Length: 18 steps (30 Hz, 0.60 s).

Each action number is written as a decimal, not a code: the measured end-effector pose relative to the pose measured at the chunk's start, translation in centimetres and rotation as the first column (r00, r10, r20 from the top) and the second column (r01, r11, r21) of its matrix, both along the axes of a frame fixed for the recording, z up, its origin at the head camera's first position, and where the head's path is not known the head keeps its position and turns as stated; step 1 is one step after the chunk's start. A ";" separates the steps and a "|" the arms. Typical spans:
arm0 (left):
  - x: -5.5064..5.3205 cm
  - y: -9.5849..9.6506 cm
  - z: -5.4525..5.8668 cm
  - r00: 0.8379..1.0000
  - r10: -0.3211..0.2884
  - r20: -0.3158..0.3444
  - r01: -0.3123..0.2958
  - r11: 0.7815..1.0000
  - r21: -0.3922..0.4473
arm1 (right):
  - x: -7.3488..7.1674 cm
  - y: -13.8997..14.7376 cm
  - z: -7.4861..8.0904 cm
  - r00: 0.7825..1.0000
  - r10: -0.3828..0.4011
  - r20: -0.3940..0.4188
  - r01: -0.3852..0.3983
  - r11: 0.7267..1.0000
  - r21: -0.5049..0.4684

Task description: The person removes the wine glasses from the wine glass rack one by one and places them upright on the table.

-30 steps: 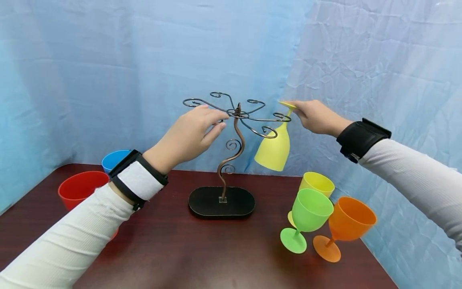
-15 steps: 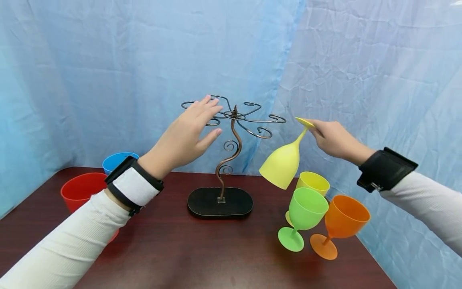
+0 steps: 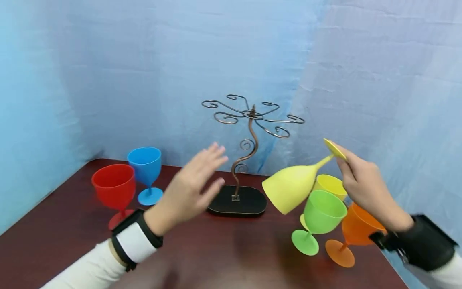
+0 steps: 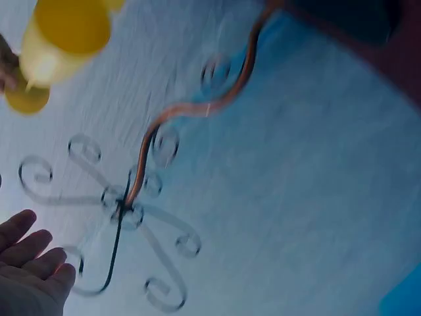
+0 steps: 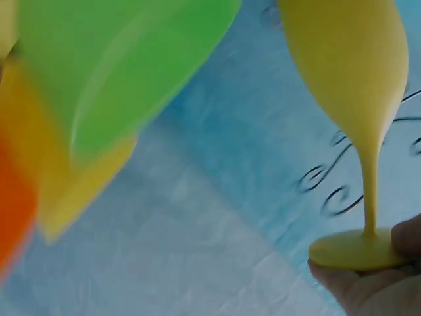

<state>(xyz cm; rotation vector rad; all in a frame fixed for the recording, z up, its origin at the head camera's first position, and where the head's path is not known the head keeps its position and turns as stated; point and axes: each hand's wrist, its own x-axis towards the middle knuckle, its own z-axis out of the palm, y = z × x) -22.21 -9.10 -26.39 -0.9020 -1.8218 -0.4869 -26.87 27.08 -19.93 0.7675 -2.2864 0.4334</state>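
Note:
My right hand [image 3: 364, 184] pinches the round foot of a yellow goblet [image 3: 290, 186], which hangs tilted with its bowl down and to the left. In the right wrist view, thumb and fingers grip the foot of that goblet [image 5: 355, 85]. My left hand [image 3: 191, 184] is in the air, fingers extended, holding nothing, in front of and left of the metal rack [image 3: 252, 136]. This rack has several curled arms on a wavy copper-coloured stem and a black oval base [image 3: 234, 206]; no glass hangs on it.
A green goblet [image 3: 323, 212], an orange goblet [image 3: 361, 224] and a second yellow goblet [image 3: 332, 185] stand close together below the held one. On the left stand a red goblet [image 3: 114, 186] and a blue goblet [image 3: 145, 164]. Blue cloth [image 3: 180, 80] hangs behind the dark table [image 3: 202, 257].
My right hand has carried the yellow goblet away from the rack's right arm, down and to the right, tilting it more. My left hand has dropped from beside the rack's arms.

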 end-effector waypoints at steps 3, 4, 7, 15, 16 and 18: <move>1.5 0.5 -3.3 0.992 0.008 0.126 -0.005 1.000 -0.024 | 2.2 -1.3 -1.5 1.000 -0.008 0.010 0.009 0.992 -0.125; 1.7 1.1 -4.2 0.987 -0.007 0.161 0.012 0.999 -0.030 | 3.0 -1.3 -2.1 0.999 -0.032 0.015 0.034 0.985 -0.170; 2.6 2.4 -6.1 0.973 -0.054 0.224 0.059 0.998 -0.015 | 4.8 -2.0 -3.4 0.995 -0.083 0.063 0.098 0.953 -0.286; 4.2 2.9 -6.7 0.977 -0.160 0.140 0.145 0.984 0.107 | 6.5 -6.0 -5.7 0.985 -0.047 0.166 0.127 0.849 -0.513; 4.3 2.8 -6.5 0.977 -0.168 0.132 0.153 0.982 0.112 | 6.6 -6.4 -5.9 0.982 -0.022 0.187 0.119 0.841 -0.528; 4.4 2.7 -6.3 0.978 -0.175 0.116 0.162 0.980 0.117 | 6.7 -7.3 -6.2 0.971 0.035 0.235 0.106 0.821 -0.562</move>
